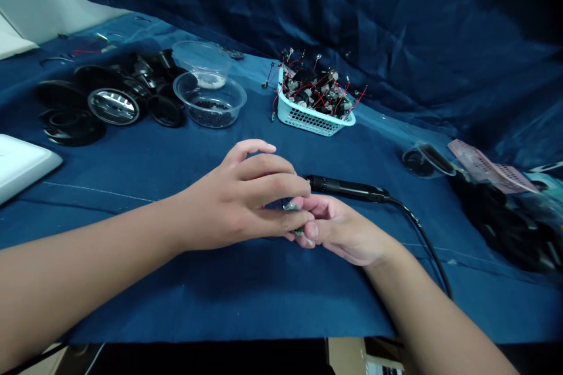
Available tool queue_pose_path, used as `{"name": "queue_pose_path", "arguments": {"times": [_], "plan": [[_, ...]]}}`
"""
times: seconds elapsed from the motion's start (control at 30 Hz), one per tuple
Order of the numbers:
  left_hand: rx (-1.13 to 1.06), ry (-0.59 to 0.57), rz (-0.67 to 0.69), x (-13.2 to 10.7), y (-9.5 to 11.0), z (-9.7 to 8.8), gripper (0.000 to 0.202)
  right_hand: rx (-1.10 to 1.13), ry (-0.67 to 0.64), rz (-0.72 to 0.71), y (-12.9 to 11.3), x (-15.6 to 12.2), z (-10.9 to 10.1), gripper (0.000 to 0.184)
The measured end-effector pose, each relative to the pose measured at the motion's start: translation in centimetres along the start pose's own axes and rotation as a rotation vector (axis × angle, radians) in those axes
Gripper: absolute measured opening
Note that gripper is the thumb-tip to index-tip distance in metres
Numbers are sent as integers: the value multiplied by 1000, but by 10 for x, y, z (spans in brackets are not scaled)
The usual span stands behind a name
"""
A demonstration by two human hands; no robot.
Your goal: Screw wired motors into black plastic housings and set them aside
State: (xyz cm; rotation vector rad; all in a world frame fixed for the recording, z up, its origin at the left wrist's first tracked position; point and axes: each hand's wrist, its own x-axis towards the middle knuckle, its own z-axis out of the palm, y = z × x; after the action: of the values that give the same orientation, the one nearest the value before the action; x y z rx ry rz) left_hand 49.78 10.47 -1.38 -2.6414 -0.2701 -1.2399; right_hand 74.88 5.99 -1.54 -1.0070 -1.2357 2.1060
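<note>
My left hand (250,199) reaches in from the left, its fingers bent and its thumb pressed against my right hand's fingertips. My right hand (338,228) is closed, thumb against fingers. Between the two hands sits a small part with green and whitish bits (299,231), mostly covered by fingers, so its kind is unclear. Both hands appear to grip it. Just behind them a black corded electric screwdriver (352,188) lies on the cloth, its tip end hidden by my left fingers.
A light blue basket (314,121) holds motor-like parts with red wires. Two clear tubs (215,111) stand left of it, one with small dark pieces. Black round housings (114,106) cluster far left. A white device (26,165), a pink basket (492,167) and black parts (505,222) flank the sides.
</note>
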Motion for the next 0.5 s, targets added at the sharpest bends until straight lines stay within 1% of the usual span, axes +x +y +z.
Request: {"name": "queue_pose_path", "arguments": {"times": [0.1,0.2,0.23,0.33,0.43,0.5], "plan": [[18,6,-8,-1,-2,-3,15,-11,35,-12,-4,0,2,35],[-16,-50,-61,-1,-1,-5,15,39,54,11,-7,-2,4,26],[-29,-66,-73,-1,0,-5,15,55,54,23,-8,-2,5,25],[-31,-56,-70,0,0,-6,13,85,79,45,-9,-2,5,30],[0,-36,-46,-2,-3,-9,13,119,143,28,-9,-1,3,36],[13,-27,-79,-5,-8,-11,16,147,185,8,-9,0,0,35]]}}
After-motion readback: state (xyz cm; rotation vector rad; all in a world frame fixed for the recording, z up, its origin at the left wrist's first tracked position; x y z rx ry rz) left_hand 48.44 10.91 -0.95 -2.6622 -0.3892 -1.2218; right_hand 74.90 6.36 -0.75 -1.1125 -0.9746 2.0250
